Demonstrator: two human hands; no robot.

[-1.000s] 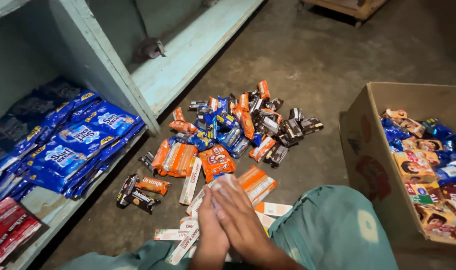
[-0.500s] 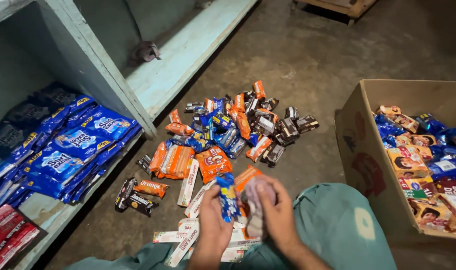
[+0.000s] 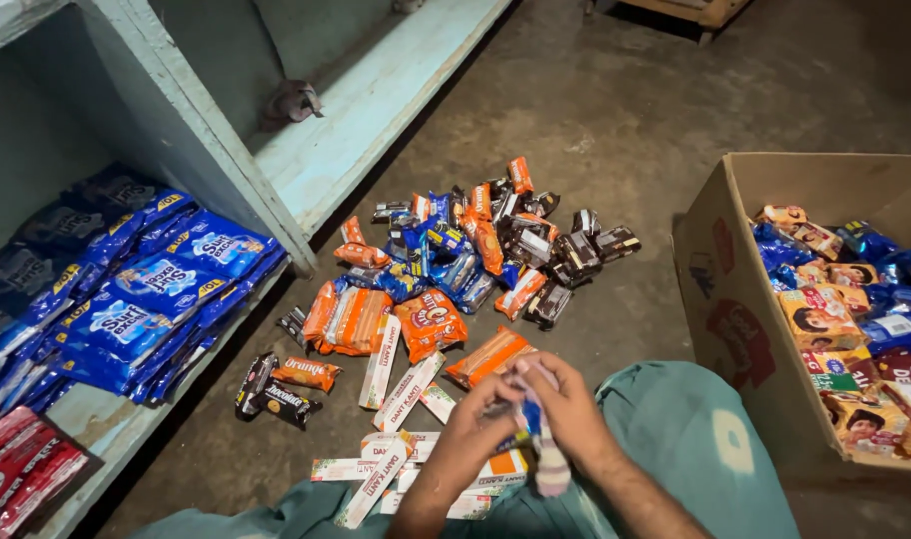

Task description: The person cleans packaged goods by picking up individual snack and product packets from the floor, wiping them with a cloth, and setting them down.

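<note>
Below, left hand [image 3: 472, 431] and right hand [image 3: 565, 414] together grasp a small blue packet [image 3: 531, 424]; blue packs [image 3: 146, 309] fill the shelf [image 3: 106, 424], while floor pile [image 3: 465, 265] remains unsorted.

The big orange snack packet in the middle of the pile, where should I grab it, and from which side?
Probably pinch the big orange snack packet by its near crimped bottom edge, coming in from the sitting person's side. It lies flat on the floor, so its flat face gives fingers little to grip. Long white packets lie close on its left and blue packets crowd its far end, while the near edge looks free.
</note>
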